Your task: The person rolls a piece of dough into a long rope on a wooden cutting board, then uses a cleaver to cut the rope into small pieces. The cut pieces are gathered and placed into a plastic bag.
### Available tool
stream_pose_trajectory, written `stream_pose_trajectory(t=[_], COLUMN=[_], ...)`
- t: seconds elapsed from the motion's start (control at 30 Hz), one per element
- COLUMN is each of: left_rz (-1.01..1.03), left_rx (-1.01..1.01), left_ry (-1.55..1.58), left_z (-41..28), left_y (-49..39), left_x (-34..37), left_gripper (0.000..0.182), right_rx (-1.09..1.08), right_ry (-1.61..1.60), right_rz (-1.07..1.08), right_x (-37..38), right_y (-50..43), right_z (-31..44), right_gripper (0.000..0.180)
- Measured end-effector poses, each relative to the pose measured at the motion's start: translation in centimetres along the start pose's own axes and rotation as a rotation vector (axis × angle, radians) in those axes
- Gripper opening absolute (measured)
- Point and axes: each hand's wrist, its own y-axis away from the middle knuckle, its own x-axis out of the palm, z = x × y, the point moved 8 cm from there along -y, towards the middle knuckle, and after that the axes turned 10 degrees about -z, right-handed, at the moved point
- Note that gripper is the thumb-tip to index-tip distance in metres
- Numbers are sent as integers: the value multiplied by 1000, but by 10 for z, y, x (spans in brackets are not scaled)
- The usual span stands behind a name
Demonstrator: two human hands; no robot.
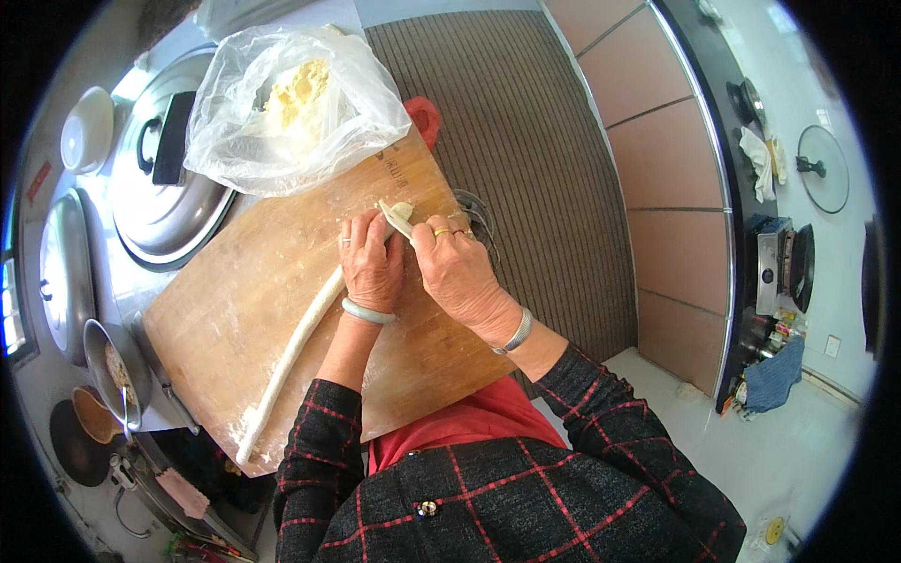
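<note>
A long rope of dough (299,345) runs slantwise over the floured wooden board (232,281), its near end by the board's front corner. My left hand (373,260) lies over the far end of the rope, fingers curled around it. In my right hand (457,271) is a pale flat dough scraper (396,220), held on edge across the rope's end just beyond my left fingers. A small cut piece of dough (402,210) rests against the scraper's far side. The scraper's lower edge is hidden.
A clear plastic bag (246,151) with yellow flour (299,91) covers the board's far end. To the left are a large lidded steel pan (151,211) with a black phone-like slab (174,137) on top, a knife (165,380), and a metal bowl of filling (98,359) with a spoon.
</note>
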Motion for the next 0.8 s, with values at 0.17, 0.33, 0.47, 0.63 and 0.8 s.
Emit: stream_pose_trajectory(t=[0.17, 0.33, 0.47, 0.63, 0.8], left_rz=[4, 13, 41, 48, 43], left_rx=[-10, -22, -56, -97, -225], left_ry=[0, 2, -22, 27, 73], left_z=[2, 4, 7, 16, 36], left_y=[0, 1, 0, -5, -12], left_x=[0, 1, 1, -8, -14], left_gripper=[36, 36, 32, 28, 27], right_rx=[41, 70, 85, 140, 144], right_ry=[-34, -41, -82, -150, -240], right_rz=[67, 153, 203, 274, 262], right_x=[4, 10, 25, 48, 42], right_y=[-2, -7, -25, -42, -48], right_z=[-5, -6, -4, -22, -40], right_gripper=[12, 11, 9, 10, 13])
